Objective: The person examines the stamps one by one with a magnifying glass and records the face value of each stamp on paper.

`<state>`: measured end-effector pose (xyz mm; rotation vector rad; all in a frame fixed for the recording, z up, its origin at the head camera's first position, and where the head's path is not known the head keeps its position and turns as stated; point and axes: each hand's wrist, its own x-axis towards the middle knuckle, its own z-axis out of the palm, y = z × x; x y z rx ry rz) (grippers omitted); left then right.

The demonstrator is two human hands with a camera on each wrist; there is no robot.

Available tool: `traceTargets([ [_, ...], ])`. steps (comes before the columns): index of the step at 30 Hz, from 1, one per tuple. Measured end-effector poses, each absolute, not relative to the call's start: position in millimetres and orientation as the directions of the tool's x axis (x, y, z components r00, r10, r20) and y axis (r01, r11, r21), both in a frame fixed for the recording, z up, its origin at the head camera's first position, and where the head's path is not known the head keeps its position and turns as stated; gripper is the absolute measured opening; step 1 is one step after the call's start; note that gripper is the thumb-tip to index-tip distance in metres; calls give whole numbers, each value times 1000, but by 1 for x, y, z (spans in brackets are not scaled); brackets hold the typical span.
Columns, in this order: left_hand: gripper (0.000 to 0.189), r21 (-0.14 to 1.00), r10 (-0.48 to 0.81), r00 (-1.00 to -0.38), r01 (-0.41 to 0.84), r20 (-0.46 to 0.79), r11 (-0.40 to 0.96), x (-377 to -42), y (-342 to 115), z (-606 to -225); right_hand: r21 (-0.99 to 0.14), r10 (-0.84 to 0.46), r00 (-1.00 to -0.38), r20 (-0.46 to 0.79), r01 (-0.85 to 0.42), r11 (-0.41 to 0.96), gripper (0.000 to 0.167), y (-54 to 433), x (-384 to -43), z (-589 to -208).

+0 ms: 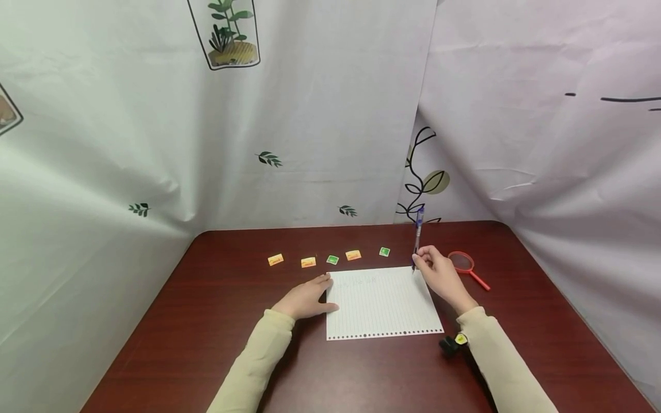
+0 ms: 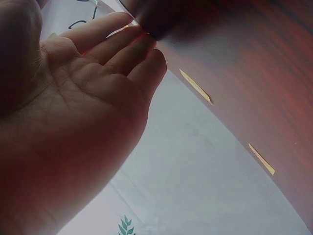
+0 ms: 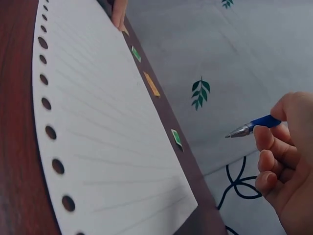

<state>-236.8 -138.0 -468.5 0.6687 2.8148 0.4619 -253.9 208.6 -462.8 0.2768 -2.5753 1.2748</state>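
A blue pen stands nearly upright, pinched by the fingers of my right hand above the paper's far right corner. In the right wrist view, the metal tip of the pen points away from the hand and hangs clear of the sheet. The lined sheet of paper, with punched holes along its near edge, lies flat on the table. Faint marks show near its top left. My left hand rests at the sheet's left edge with fingers extended; its palm fills much of the left wrist view.
Behind the paper lie several small stickers or cards: orange-yellow ones and green ones. A red magnifying glass lies right of my right hand. The dark red table meets a printed white curtain at the back.
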Motion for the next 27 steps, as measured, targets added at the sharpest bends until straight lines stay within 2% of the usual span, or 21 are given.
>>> traceTargets([
  [7, 76, 355, 466, -874, 396, -137, 847, -236, -137, -469, -799, -30, -968, 250, -224, 558, 14, 196, -257, -462],
  [19, 78, 362, 460, -876, 387, -142, 848, -238, -137, -468, -835, -64, -971, 232, -233, 498, 5, 185, -260, -466],
  [27, 77, 369, 456, -876, 376, -158, 850, -237, -138, -468, -882, -71, -981, 181, -194, 430, 11, 180, -263, -475],
])
